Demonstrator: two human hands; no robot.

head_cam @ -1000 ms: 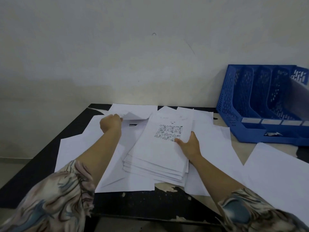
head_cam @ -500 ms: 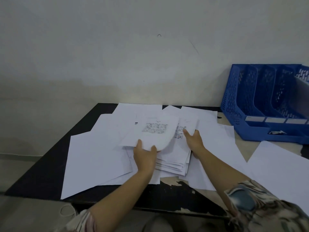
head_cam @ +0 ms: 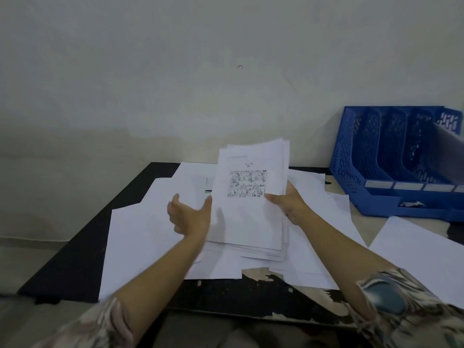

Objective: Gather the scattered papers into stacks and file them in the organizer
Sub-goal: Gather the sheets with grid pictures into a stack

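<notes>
A dark counter with chipped edges stands against a pale wall, and white loose sheets lie spread over most of it. At the far right sits a blue organizer with upright slots; one slot at the frame edge seems to hold some paper already. In the middle, a stack of papers is tilted up, its near edge resting on the sheets below, its top sheet printed with a grid of small pictures.

The right hand grips the stack's right edge, thumb across the front and fingers curled behind. The left hand is spread and released, palm turned toward the stack's left edge, its thumb just touching or nearly so.

This looks like the gathering step, with much paper not yet collected. The next move likely calls for the left hand to close on the stack and square its uneven edges before carrying it right to the organizer.
</notes>
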